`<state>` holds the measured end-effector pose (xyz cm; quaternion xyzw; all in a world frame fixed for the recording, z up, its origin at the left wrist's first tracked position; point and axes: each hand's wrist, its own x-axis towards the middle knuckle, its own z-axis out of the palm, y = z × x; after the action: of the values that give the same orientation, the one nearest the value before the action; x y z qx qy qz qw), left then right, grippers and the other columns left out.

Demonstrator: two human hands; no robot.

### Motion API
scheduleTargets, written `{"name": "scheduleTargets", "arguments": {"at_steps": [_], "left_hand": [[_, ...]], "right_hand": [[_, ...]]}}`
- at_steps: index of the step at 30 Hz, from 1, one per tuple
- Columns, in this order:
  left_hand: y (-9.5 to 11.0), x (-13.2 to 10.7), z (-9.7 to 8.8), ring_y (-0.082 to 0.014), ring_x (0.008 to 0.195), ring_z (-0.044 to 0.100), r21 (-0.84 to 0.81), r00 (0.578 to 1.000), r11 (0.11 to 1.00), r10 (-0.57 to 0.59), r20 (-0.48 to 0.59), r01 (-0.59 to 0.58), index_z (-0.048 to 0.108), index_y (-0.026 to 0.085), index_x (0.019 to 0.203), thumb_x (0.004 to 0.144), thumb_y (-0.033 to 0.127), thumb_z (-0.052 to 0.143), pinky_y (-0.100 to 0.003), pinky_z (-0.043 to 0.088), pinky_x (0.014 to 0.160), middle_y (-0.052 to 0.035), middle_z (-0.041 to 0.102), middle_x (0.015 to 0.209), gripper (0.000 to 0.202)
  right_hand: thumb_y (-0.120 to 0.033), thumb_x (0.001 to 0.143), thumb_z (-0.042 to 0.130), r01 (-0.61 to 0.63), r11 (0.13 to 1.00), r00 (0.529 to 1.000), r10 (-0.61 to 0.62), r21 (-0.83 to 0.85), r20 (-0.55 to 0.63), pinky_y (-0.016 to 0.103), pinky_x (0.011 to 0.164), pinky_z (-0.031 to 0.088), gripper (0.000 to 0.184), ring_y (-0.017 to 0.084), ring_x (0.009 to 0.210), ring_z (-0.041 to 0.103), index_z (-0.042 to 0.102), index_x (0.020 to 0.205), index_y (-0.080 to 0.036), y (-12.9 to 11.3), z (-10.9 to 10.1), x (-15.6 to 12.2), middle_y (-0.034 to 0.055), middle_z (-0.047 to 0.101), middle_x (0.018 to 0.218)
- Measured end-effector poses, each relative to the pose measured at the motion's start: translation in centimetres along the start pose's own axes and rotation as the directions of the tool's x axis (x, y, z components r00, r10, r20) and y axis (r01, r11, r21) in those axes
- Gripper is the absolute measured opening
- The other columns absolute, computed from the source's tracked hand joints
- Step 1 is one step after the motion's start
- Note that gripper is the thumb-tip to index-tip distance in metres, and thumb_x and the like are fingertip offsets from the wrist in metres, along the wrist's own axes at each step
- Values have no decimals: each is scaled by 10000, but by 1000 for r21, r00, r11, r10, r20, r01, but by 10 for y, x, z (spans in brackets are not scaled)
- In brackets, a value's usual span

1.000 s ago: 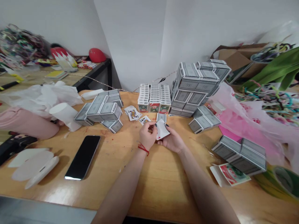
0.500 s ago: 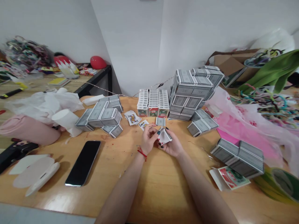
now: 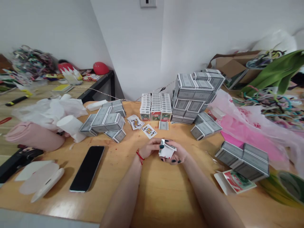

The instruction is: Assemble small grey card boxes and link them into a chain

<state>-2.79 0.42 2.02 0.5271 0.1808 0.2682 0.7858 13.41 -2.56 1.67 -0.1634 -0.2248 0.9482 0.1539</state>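
Note:
Over the middle of the wooden table, both hands are closed around a few playing cards, held at an angle with one white face showing. My left hand, with a red string bracelet at the wrist, pinches their left edge. My right hand cups them from the right and below. Just beyond lie a face-up king card, a small pile of face-up cards and a grey-backed card. Behind these stand rows of card boxes with red and green fronts.
A tall stack of grey card-covered blocks rises at back right, and a lower stack stands at left. A phone lies front left. At right are more grey blocks, an open card box and green tape.
My hands have come nearer to me with the cards, away from the king card, which now shows fully. The whole view has tilted slightly upward.

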Motion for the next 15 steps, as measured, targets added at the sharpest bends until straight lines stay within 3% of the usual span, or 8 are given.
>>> {"name": "scheduleTargets", "arguments": {"at_steps": [3,5,10,13,15], "left_hand": [[-6,-1,0,-175,635,576,-65,996,994,-81,45,84,628,95,892,564,353,658,-248,403,562,-94,643,772,418],[-8,-1,1,-187,659,584,-103,997,992,-77,27,79,623,97,894,538,345,677,-248,414,555,-95,642,774,437],[-3,0,1,-150,616,575,-158,983,982,74,-166,-101,575,122,741,526,317,684,-218,409,469,-73,627,810,310],[1,3,-2,-170,702,584,-53,929,972,202,-311,-229,511,140,694,590,338,641,-242,432,495,-77,608,897,259],[3,5,-5,-185,840,573,158,832,941,339,-439,-300,473,147,648,633,309,615,-288,458,642,-75,588,965,216]], "right_hand": [[-500,773,308,-1,999,1000,3,-50,31,156,208,286,453,103,346,491,480,825,-84,3,1,0,129,626,662],[-497,760,346,31,997,999,-29,-74,27,154,220,298,437,104,349,502,483,829,-87,5,1,2,127,632,658],[-500,771,358,158,984,979,-167,-80,-116,159,280,352,448,114,441,550,495,915,-99,7,-2,5,112,634,723],[-475,802,325,263,959,931,-281,-108,-232,184,318,388,427,126,489,567,492,978,-123,4,0,8,87,625,753],[-455,805,339,344,926,877,-375,-152,-300,209,348,413,393,136,504,575,492,995,-147,3,2,11,69,619,756]]}}
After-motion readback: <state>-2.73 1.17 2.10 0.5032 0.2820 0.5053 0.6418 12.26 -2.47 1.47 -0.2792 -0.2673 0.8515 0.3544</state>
